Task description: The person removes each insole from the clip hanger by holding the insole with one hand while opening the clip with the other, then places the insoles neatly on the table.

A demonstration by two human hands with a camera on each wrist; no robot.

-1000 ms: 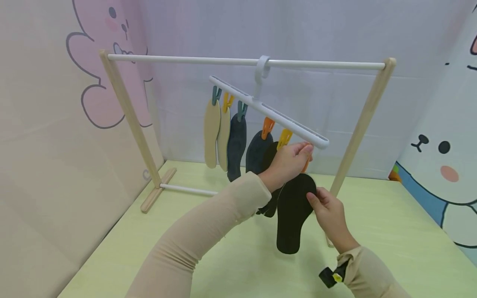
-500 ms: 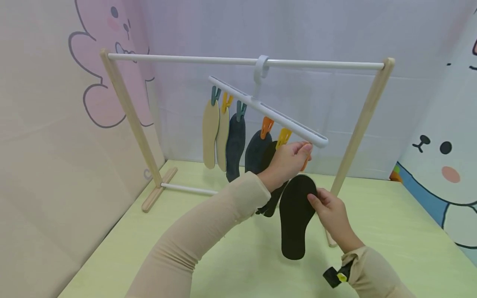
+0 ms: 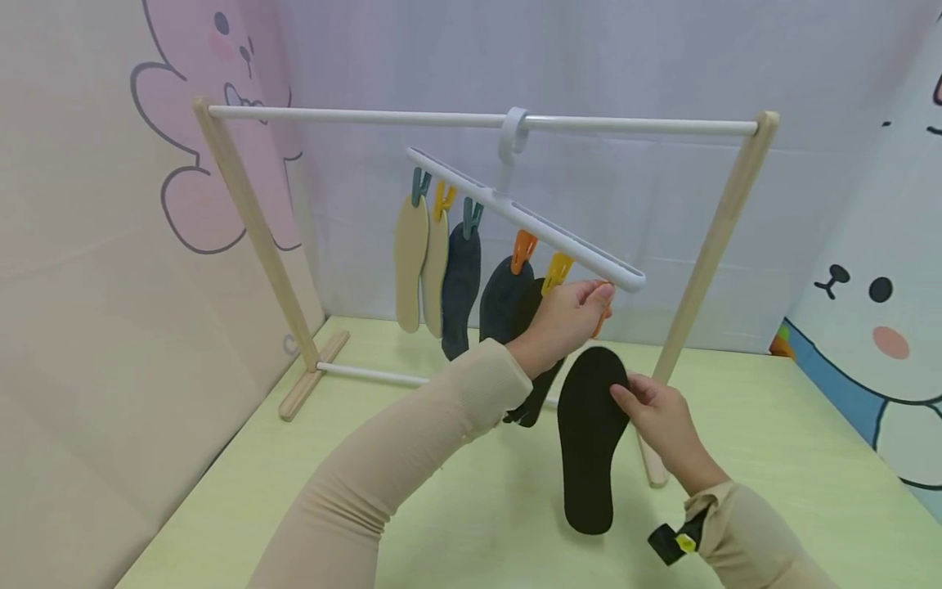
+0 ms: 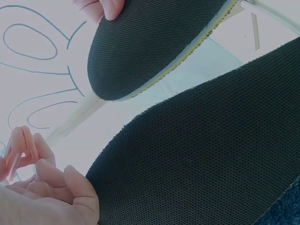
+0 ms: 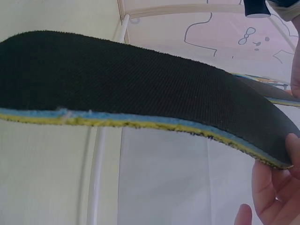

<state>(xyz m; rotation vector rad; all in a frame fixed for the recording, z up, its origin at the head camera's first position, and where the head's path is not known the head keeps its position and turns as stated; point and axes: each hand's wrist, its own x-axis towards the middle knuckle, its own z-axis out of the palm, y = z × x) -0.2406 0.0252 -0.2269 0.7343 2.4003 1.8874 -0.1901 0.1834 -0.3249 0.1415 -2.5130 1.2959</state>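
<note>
In the head view my left hand (image 3: 555,323) pinches an orange clothespin (image 3: 603,321) below the lower, right end of a white clip hanger (image 3: 581,245). My right hand (image 3: 662,421) pinches the right edge of a black shoe insole (image 3: 592,442) near its wide end; its narrow end points down. That wide end is just below the orange clothespin, apart from it. Blue and yellow layers show along the insole's edge (image 5: 159,123) in the right wrist view. Another black insole (image 4: 201,145) hangs beside my left fingers, clipped by a yellow clothespin (image 3: 557,270).
Two beige insoles (image 3: 410,262) and two dark blue insoles (image 3: 461,282) also hang from clothespins on the tilted hanger. Its hook sits over the white bar (image 3: 353,117) of a wooden-legged rack (image 3: 253,229) on a pale yellow-green table (image 3: 243,499). Curtains stand behind.
My right hand has moved slightly right and down, carrying the black insole lower and away from the clothespin. My left hand stays on the orange clothespin.
</note>
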